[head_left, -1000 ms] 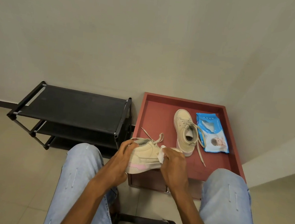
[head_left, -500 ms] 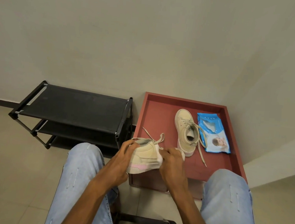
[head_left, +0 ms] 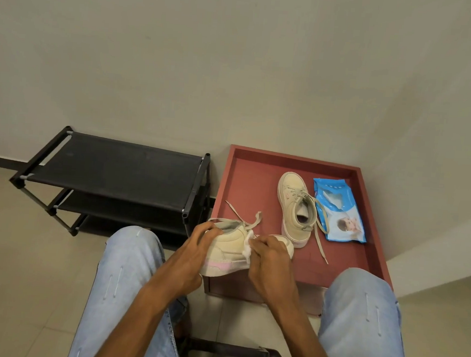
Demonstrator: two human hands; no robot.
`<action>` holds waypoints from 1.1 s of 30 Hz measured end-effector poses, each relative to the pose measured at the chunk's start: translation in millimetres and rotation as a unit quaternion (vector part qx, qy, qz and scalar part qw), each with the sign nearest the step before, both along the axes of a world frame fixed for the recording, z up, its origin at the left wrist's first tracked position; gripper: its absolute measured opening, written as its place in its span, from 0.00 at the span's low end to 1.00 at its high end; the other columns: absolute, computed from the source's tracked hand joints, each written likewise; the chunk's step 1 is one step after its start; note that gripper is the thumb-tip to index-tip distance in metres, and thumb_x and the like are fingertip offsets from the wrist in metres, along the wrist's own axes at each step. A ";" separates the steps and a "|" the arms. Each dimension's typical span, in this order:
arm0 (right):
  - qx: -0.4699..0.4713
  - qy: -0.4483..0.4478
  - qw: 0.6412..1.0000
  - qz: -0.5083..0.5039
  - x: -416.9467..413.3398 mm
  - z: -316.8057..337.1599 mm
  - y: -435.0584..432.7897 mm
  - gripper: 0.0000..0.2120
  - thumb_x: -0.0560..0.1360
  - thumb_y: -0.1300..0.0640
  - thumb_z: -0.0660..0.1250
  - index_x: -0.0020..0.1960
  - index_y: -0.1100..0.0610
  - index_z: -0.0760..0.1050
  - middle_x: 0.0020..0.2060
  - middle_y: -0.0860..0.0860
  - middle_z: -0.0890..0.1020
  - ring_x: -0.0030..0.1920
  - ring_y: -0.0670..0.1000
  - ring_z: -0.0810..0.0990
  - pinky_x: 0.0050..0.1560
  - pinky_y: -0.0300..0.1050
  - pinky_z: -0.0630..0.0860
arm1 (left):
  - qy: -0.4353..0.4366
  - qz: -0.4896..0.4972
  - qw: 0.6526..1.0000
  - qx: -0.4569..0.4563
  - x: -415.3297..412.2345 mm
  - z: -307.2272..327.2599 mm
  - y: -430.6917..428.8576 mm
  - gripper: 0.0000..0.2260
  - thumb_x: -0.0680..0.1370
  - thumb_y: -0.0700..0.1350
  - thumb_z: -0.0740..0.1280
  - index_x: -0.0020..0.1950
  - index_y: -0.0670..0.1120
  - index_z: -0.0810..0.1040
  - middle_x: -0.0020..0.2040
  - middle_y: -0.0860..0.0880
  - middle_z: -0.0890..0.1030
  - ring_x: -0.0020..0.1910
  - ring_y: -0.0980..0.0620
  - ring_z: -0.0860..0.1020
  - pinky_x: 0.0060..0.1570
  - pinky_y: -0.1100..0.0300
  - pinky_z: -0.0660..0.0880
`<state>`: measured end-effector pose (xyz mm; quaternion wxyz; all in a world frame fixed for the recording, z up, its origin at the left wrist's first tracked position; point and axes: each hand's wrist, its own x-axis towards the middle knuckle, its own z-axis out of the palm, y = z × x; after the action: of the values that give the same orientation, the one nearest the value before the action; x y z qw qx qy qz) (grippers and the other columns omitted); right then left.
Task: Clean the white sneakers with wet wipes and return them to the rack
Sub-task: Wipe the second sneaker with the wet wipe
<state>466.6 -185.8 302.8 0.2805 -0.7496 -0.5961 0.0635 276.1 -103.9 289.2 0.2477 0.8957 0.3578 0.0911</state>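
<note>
My left hand [head_left: 194,255] grips the heel end of a cream-white sneaker [head_left: 228,249] with a pink stripe on its sole, held on its side over the near edge of the red tray [head_left: 245,184]. My right hand [head_left: 268,261] holds a crumpled white wet wipe [head_left: 248,245] against the sneaker's side; its toe shows just past my knuckles. The second sneaker [head_left: 294,205] stands upright in the tray, laces loose. A blue pack of wet wipes [head_left: 338,211] lies to its right. The black shoe rack [head_left: 116,174] stands to the left, its shelves bare.
I sit with my knees in light blue jeans on either side of my hands. The tray rests on a low red box in the corner between two pale walls. A dark stool frame shows between my legs. Pale floor tiles lie around the rack.
My right hand with the wipe has slid back and forth along the sneaker's side, now showing a little more of the wipe. The left hand keeps its grip.
</note>
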 end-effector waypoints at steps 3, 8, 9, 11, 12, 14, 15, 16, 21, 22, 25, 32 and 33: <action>-0.048 -0.003 0.998 -0.034 23.7 -6.8 2.3 0.16 0.68 0.69 0.64 0.51 0.60 0.84 0.42 0.55 0.81 0.41 0.57 0.78 0.39 0.48 0.78 | 0.008 0.007 1.000 0.003 -0.5 -1.9 0.3 0.46 0.67 0.37 0.77 0.76 0.52 0.52 0.75 0.53 0.51 0.59 0.51 0.72 0.36 0.78 0.66; -0.047 0.005 0.989 -0.142 48.5 -8.4 2.1 0.13 0.67 0.73 0.67 0.50 0.66 0.83 0.41 0.61 0.82 0.39 0.62 0.81 0.38 0.53 0.80 | 0.003 -0.002 1.000 0.022 -1.4 -0.7 -0.8 0.44 0.69 0.37 0.76 0.76 0.53 0.53 0.75 0.54 0.51 0.61 0.50 0.72 0.36 0.78 0.65; -0.031 0.007 0.990 -0.139 42.7 -7.8 3.1 0.15 0.66 0.74 0.67 0.50 0.66 0.84 0.41 0.61 0.83 0.38 0.62 0.82 0.38 0.51 0.80 | -0.003 -0.003 1.000 0.023 -1.3 -0.2 -1.2 0.44 0.69 0.37 0.76 0.76 0.54 0.53 0.74 0.54 0.51 0.61 0.49 0.73 0.35 0.78 0.65; -0.002 0.005 0.996 -0.093 22.2 -6.0 3.2 0.15 0.65 0.74 0.67 0.49 0.64 0.84 0.39 0.59 0.82 0.37 0.59 0.81 0.35 0.48 0.79 | -0.010 -0.008 1.000 0.027 -1.9 -3.4 -0.8 0.47 0.67 0.36 0.78 0.74 0.56 0.50 0.74 0.54 0.52 0.63 0.49 0.73 0.39 0.77 0.67; 0.004 0.002 0.998 -0.058 12.3 -6.6 2.1 0.15 0.66 0.72 0.66 0.48 0.63 0.84 0.39 0.57 0.82 0.37 0.58 0.80 0.35 0.47 0.78 | -0.013 -0.010 0.999 0.030 -2.3 -4.8 -0.4 0.48 0.66 0.36 0.78 0.73 0.57 0.50 0.74 0.53 0.53 0.64 0.48 0.73 0.42 0.75 0.69; 0.006 -0.007 1.000 -0.014 5.3 -8.2 -0.6 0.15 0.66 0.70 0.64 0.48 0.61 0.84 0.40 0.55 0.82 0.39 0.55 0.79 0.36 0.47 0.77 | -0.015 -0.019 0.998 0.050 -2.2 -4.5 0.3 0.47 0.65 0.34 0.78 0.73 0.56 0.52 0.75 0.53 0.54 0.66 0.48 0.72 0.47 0.71 0.72; 0.000 -0.008 1.000 -0.015 10.1 -10.1 -0.8 0.16 0.66 0.69 0.63 0.48 0.60 0.84 0.41 0.55 0.82 0.39 0.56 0.79 0.36 0.48 0.77 | -0.016 -0.023 0.998 0.063 -1.8 -3.1 0.8 0.47 0.65 0.32 0.76 0.73 0.55 0.53 0.75 0.52 0.55 0.66 0.47 0.72 0.47 0.69 0.74; -0.014 -0.004 0.999 -0.034 18.4 -11.9 -0.7 0.16 0.67 0.68 0.63 0.49 0.59 0.84 0.41 0.55 0.82 0.40 0.56 0.79 0.37 0.49 0.78 | -0.016 -0.024 0.997 0.074 -1.2 -1.0 1.1 0.46 0.65 0.30 0.75 0.73 0.55 0.54 0.75 0.52 0.55 0.67 0.47 0.72 0.47 0.67 0.76; -0.075 0.030 0.983 -0.167 54.6 -21.2 -0.6 0.16 0.68 0.73 0.64 0.50 0.61 0.85 0.47 0.59 0.84 0.46 0.60 0.83 0.46 0.49 0.78 | -0.004 -0.027 0.995 0.092 0.4 3.6 0.1 0.46 0.63 0.30 0.78 0.72 0.55 0.59 0.76 0.52 0.58 0.68 0.47 0.72 0.48 0.58 0.83; -0.071 0.046 0.981 -0.173 52.5 -19.6 0.4 0.16 0.68 0.72 0.64 0.50 0.61 0.85 0.47 0.59 0.84 0.46 0.60 0.83 0.47 0.48 0.78 | 0.000 -0.026 0.995 0.093 0.2 4.0 0.3 0.47 0.63 0.31 0.79 0.73 0.56 0.59 0.76 0.52 0.57 0.69 0.47 0.72 0.50 0.58 0.83; -0.040 0.051 0.993 -0.102 40.6 -12.9 -0.3 0.15 0.67 0.73 0.63 0.46 0.61 0.85 0.42 0.56 0.85 0.42 0.57 0.82 0.42 0.44 0.77 | 0.005 -0.020 0.996 0.088 -0.5 1.3 3.7 0.49 0.63 0.33 0.80 0.74 0.58 0.56 0.77 0.53 0.56 0.71 0.48 0.70 0.53 0.55 0.82; -0.130 0.021 0.984 -0.120 68.0 -30.9 12.9 0.18 0.69 0.69 0.63 0.53 0.56 0.84 0.49 0.55 0.85 0.47 0.57 0.82 0.45 0.46 0.78 | 0.020 -0.028 0.994 0.103 -1.5 -0.6 3.3 0.51 0.60 0.33 0.82 0.73 0.58 0.57 0.78 0.53 0.56 0.69 0.49 0.72 0.47 0.58 0.83; -0.128 0.024 0.986 -0.103 66.4 -30.4 16.0 0.18 0.68 0.70 0.63 0.52 0.57 0.84 0.47 0.55 0.85 0.46 0.57 0.82 0.44 0.46 0.78 | 0.018 -0.028 0.994 0.100 -1.7 -1.3 3.9 0.52 0.60 0.33 0.82 0.73 0.58 0.57 0.78 0.53 0.56 0.69 0.49 0.72 0.47 0.58 0.83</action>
<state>533.0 -169.8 272.4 0.2016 -0.8352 -0.4955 0.1278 274.3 -100.0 287.8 0.1529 0.9272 0.3261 0.1034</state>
